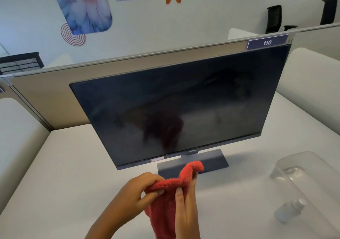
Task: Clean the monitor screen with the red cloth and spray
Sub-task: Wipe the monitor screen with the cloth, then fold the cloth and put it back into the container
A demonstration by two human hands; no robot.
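Both my hands grip red cloth (165,200) before BenQ monitor (180,106): left hand (139,191) fingers pinched shut, right hand (185,207) likewise. Spray bottle (288,211) lies apart, right, on table (64,174). Risk: bunched cloth smears screen.

At two o'clock we see label 110 (267,42) on the partition (55,91); at four o'clock, a clear bin (312,165) on the desk (64,174).
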